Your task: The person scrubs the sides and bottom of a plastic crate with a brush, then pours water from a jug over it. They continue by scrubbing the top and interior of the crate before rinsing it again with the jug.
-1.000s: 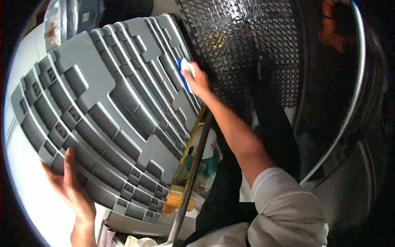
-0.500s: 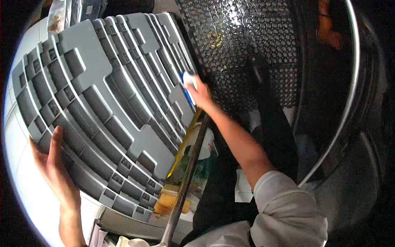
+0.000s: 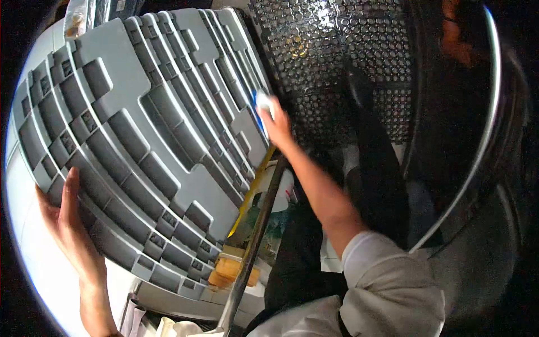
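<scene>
A large grey ribbed plastic panel (image 3: 193, 188) leans at a tilt, filling the left half of the view, its pocketed face toward me. My left hand (image 3: 66, 222) grips its lower left edge, thumb over the ribs and the other fingers partly hidden. At the panel's far right edge my right hand (image 3: 279, 124) is closed around a brush (image 3: 264, 102) with a white body and a blue side. The blue side lies against the panel's edge. Its bristles cannot be made out clearly.
A dark studded wet mat (image 3: 337, 67) covers the floor ahead. Below the panel run a dark bar (image 3: 261, 224) and a yellow strip (image 3: 251, 194), near wooden blocks (image 3: 227, 272). A curved metal rail (image 3: 485, 129) stands right. Another person's hand (image 3: 457, 50) shows at top right.
My right hand and the brush have moved slightly up and right along the panel's edge. My left hand keeps its hold, and the whole view has shifted a little.
</scene>
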A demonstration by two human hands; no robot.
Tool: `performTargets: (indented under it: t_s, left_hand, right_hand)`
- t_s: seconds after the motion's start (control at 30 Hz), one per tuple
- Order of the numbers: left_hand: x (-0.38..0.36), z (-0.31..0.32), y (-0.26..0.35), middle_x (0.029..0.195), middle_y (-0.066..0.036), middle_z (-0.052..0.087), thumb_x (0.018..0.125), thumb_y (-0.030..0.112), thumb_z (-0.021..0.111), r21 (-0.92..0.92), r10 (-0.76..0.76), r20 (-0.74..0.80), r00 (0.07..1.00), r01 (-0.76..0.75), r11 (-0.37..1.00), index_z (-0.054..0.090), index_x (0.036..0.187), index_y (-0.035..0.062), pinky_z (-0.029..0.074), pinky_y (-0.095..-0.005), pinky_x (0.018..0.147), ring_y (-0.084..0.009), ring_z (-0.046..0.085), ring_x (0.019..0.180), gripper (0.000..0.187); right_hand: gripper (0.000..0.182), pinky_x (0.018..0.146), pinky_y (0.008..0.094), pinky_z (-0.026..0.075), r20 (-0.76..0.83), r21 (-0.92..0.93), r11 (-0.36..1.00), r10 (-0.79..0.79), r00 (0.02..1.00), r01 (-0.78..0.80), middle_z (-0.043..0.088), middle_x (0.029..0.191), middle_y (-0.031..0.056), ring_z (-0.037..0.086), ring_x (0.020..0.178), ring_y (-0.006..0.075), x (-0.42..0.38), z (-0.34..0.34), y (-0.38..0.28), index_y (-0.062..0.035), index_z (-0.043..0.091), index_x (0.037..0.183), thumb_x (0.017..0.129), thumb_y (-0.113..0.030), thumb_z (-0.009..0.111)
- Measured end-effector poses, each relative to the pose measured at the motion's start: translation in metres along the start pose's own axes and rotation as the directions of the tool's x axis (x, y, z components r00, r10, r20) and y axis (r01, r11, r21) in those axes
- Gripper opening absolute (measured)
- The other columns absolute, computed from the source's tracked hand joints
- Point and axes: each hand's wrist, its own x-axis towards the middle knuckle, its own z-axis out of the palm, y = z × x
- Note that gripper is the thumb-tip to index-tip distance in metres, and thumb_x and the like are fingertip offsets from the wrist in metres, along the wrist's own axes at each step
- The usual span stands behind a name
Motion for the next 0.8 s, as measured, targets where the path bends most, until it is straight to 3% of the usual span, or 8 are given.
performTargets:
  t_s: [0.17, 0.23, 0.33, 0.37, 0.43, 0.63, 0.73, 0.8]
  left_hand:
    - [0.004, -0.004, -0.017, 0.145, -0.015, 0.048, 0.104, 0.024, 0.05, 0.143, 0.044, 0.014, 0.999, -0.046, 0.989, 0.063, 0.133, 0.0, 0.025, -0.035, 0.119, -0.021, 0.048, 0.13, 0.04]
    - [0.004, -0.008, -0.015, 0.133, -0.014, 0.059, 0.103, 0.024, 0.052, 0.387, 0.148, 0.034, 0.988, -0.15, 0.91, 0.063, 0.133, 0.0003, 0.029, -0.0343, 0.116, -0.0202, 0.052, 0.126, 0.039]
    - [0.01, 0.001, -0.003, 0.122, -0.013, 0.065, 0.101, 0.022, 0.057, 0.065, -0.008, -0.033, 0.999, 0.01, 0.998, 0.061, 0.133, -0.0001, 0.034, -0.0331, 0.111, -0.0194, 0.057, 0.119, 0.039]
    - [0.011, 0.003, -0.002, 0.122, -0.014, 0.065, 0.101, 0.022, 0.058, 0.021, -0.002, -0.026, 1.0, 0.003, 1.0, 0.06, 0.133, -0.0031, 0.035, -0.0332, 0.111, -0.0201, 0.059, 0.117, 0.041]
    - [0.011, 0.005, 0.0, 0.122, -0.016, 0.066, 0.1, 0.022, 0.059, -0.075, 0.004, -0.02, 1.0, -0.005, 0.997, 0.056, 0.133, -0.0092, 0.037, -0.0334, 0.112, -0.0215, 0.062, 0.114, 0.045]
    - [0.009, 0.002, -0.002, 0.117, -0.009, 0.067, 0.096, 0.023, 0.065, 0.112, 0.051, -0.037, 0.998, -0.047, 0.993, 0.058, 0.131, -0.0008, 0.04, -0.0313, 0.104, -0.0171, 0.061, 0.11, 0.042]
    - [0.009, 0.003, -0.002, 0.118, -0.009, 0.066, 0.096, 0.023, 0.065, -0.078, 0.024, -0.015, 1.0, -0.025, 0.997, 0.058, 0.131, 0.0003, 0.04, -0.0312, 0.104, -0.0174, 0.06, 0.111, 0.042]
    - [0.009, 0.005, 0.003, 0.125, -0.013, 0.064, 0.101, 0.024, 0.055, 0.021, 0.041, 0.003, 0.999, -0.041, 0.999, 0.061, 0.131, -0.0016, 0.034, -0.0324, 0.111, -0.0195, 0.057, 0.12, 0.04]
  right_hand:
    - [0.044, 0.091, 0.0397, 0.05, 0.033, -0.083, 0.962, 0.262, 0.964, -0.259, 0.068, 0.114, 0.0189, 0.067, 0.107, 0.0315, -0.092, -0.052, 0.023, -0.0063, 0.055, 0.126, 0.093, -0.032, 0.067]
    - [0.048, 0.09, 0.041, 0.05, -0.025, -0.024, 0.969, 0.247, 0.969, -0.248, 0.068, 0.114, 0.0204, 0.066, 0.106, 0.035, -0.094, -0.045, 0.025, -0.0059, 0.056, 0.127, 0.091, -0.036, 0.069]
    - [0.053, 0.09, 0.0427, 0.05, 0.031, 0.02, 0.979, 0.202, 0.979, -0.202, 0.068, 0.114, 0.0214, 0.066, 0.105, 0.0374, -0.078, -0.028, 0.028, -0.0073, 0.057, 0.127, 0.089, -0.042, 0.069]
    - [0.048, 0.087, 0.039, 0.051, 0.041, -0.089, 0.976, 0.202, 0.978, -0.198, 0.071, 0.105, 0.0188, 0.068, 0.097, 0.0291, -0.063, -0.029, 0.03, -0.005, 0.059, 0.125, 0.089, -0.035, 0.071]
    - [0.052, 0.088, 0.0426, 0.051, 0.09, -0.243, 0.957, 0.188, 0.978, -0.161, 0.07, 0.109, 0.0214, 0.068, 0.101, 0.0348, -0.045, -0.036, 0.021, -0.008, 0.058, 0.129, 0.088, -0.038, 0.072]
    - [0.067, 0.092, 0.0479, 0.05, 0.157, -0.337, 0.926, 0.233, 0.96, -0.17, 0.068, 0.117, 0.0241, 0.065, 0.106, 0.0419, -0.073, -0.05, 0.021, -0.0142, 0.053, 0.14, 0.086, -0.05, 0.067]
    - [0.064, 0.092, 0.0472, 0.05, 0.165, -0.401, 0.914, 0.145, 0.976, -0.068, 0.068, 0.118, 0.0239, 0.064, 0.107, 0.0429, -0.037, -0.038, 0.011, -0.0137, 0.053, 0.141, 0.088, -0.048, 0.067]
    - [0.064, 0.094, 0.0462, 0.05, 0.201, -0.312, 0.943, 0.188, 0.961, -0.119, 0.067, 0.12, 0.0238, 0.063, 0.11, 0.0427, -0.038, -0.044, 0.01, -0.0112, 0.052, 0.141, 0.089, -0.046, 0.067]
